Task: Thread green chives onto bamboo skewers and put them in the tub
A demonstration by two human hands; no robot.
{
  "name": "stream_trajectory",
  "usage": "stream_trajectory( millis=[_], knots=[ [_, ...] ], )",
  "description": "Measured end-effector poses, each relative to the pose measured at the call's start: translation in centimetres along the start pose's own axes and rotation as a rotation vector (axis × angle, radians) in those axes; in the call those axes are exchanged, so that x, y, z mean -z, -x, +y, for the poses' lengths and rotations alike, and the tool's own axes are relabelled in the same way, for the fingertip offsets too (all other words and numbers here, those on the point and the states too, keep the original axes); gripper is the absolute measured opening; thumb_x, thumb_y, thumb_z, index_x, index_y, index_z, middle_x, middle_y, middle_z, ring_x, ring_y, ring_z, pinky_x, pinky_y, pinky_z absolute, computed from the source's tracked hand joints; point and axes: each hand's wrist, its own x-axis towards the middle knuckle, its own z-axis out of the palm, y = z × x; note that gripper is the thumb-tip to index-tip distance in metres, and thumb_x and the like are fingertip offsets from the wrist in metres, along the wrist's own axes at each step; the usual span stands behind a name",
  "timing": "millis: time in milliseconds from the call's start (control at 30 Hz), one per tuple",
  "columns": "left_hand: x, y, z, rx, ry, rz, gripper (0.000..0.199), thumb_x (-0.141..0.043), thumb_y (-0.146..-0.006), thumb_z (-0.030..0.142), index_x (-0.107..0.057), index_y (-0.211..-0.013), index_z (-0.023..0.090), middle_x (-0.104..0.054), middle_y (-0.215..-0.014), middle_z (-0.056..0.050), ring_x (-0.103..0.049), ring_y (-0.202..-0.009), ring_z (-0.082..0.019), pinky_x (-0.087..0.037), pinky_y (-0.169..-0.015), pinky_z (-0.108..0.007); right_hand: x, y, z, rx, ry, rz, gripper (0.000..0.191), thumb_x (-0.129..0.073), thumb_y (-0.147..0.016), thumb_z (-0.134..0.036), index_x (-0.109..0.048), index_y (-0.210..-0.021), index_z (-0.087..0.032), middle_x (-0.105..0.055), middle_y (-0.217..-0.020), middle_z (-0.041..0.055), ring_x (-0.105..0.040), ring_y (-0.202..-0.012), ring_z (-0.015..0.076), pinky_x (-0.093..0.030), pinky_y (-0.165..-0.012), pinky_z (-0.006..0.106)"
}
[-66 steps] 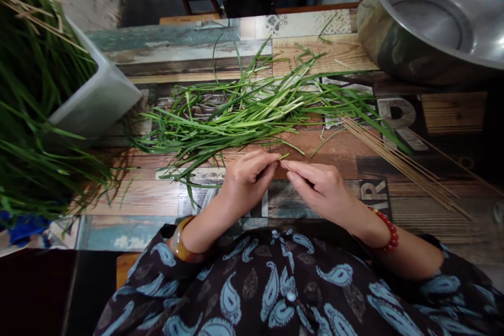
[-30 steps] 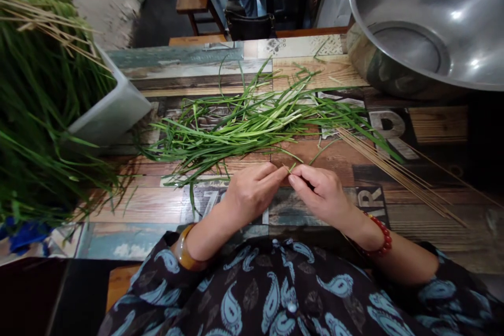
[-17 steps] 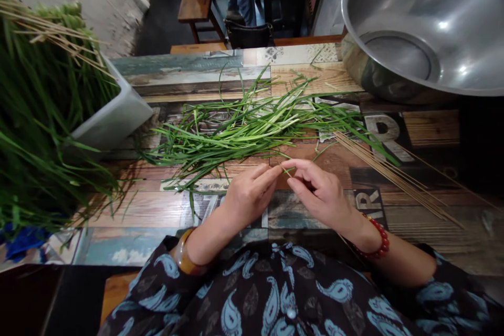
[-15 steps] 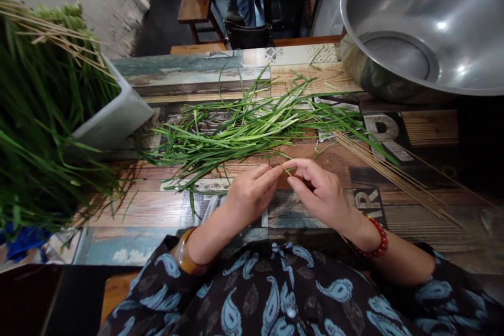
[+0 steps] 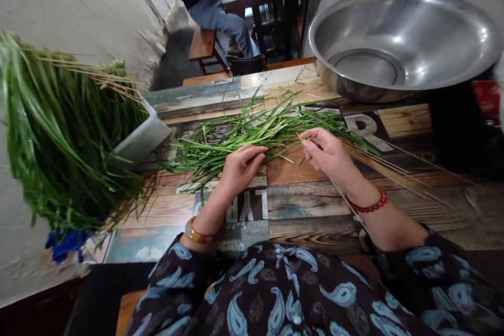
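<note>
My right hand (image 5: 326,153) pinches a thin bamboo skewer (image 5: 348,200). Its tip pokes out past the fingertips, and its long end runs back under the wrist with the red bead bracelet. My left hand (image 5: 242,168), below a honey-coloured bangle, is at the near edge of a loose pile of garlic chives (image 5: 252,134). Its thumb and fingers are drawn together in a pinch; what lies between them is hidden. A green stem stretches from the pile towards my right fingertips; whether it is on the skewer I cannot tell.
Several bamboo skewers (image 5: 394,174) lie right of my right hand. A large steel basin (image 5: 409,37) stands at the back right. At left, a white container (image 5: 151,131) overflows with chives, skewers on top. Beyond the patterned table (image 5: 299,199), a seated person (image 5: 220,13) is partly visible.
My hands, together at the skewer before, have parted. The left has moved to the chive pile's edge; the right keeps the skewer. The view has tilted up and shifted left.
</note>
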Motion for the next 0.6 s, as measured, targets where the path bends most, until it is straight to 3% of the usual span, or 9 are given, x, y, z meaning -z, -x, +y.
stream_trajectory(
  millis=[167, 367, 500, 600],
  knots=[
    [-1.6, -2.6, 0.4, -0.091, -0.102, -0.196, 0.024, -0.054, -0.096, 0.023, -0.076, -0.102, 0.016, -0.074, -0.095, -0.009, -0.068, -0.084, -0.016, -0.050, -0.076, -0.024, 0.7, -0.4, -0.5, 0.020, -0.064, -0.073, 0.022, -0.057, -0.090, -0.036, -0.057, -0.101, -0.018, -0.055, -0.064, -0.0064, -0.044, -0.039, 0.0048, -0.033, -0.037, 0.019],
    [-2.2, -4.5, 1.9, -0.060, -0.514, -0.465, 0.025, -0.052, -0.094, 0.025, -0.076, -0.101, 0.020, -0.069, -0.095, -0.008, -0.066, -0.082, -0.018, -0.047, -0.069, -0.025, 0.3, 0.3, -1.3, 0.052, -0.056, -0.199, 0.021, -0.059, -0.089, -0.035, -0.056, -0.102, -0.018, -0.056, -0.061, -0.0075, -0.046, -0.038, 0.0051, -0.034, -0.037, 0.019],
    [-2.2, -4.4, 2.2, -0.152, -0.600, -0.528, 0.024, -0.052, -0.093, 0.023, -0.074, -0.100, 0.020, -0.067, -0.097, -0.008, -0.064, -0.083, -0.018, -0.046, -0.069, -0.025, 0.0, 0.4, -1.3, 0.080, -0.033, -0.224, 0.023, -0.060, -0.087, -0.034, -0.056, -0.102, -0.017, -0.057, -0.061, -0.0079, -0.048, -0.038, 0.0047, -0.035, -0.038, 0.018],
    [-1.9, -4.4, 1.8, -0.217, -0.563, -0.496, 0.020, -0.053, -0.091, 0.020, -0.073, -0.086, 0.017, -0.065, -0.089, -0.008, -0.062, -0.084, -0.018, -0.047, -0.076, -0.027, 0.0, 0.4, -1.4, 0.102, -0.025, -0.202, 0.023, -0.061, -0.087, -0.032, -0.057, -0.103, -0.016, -0.058, -0.062, -0.0077, -0.048, -0.039, 0.0044, -0.037, -0.039, 0.017]
  ],
)
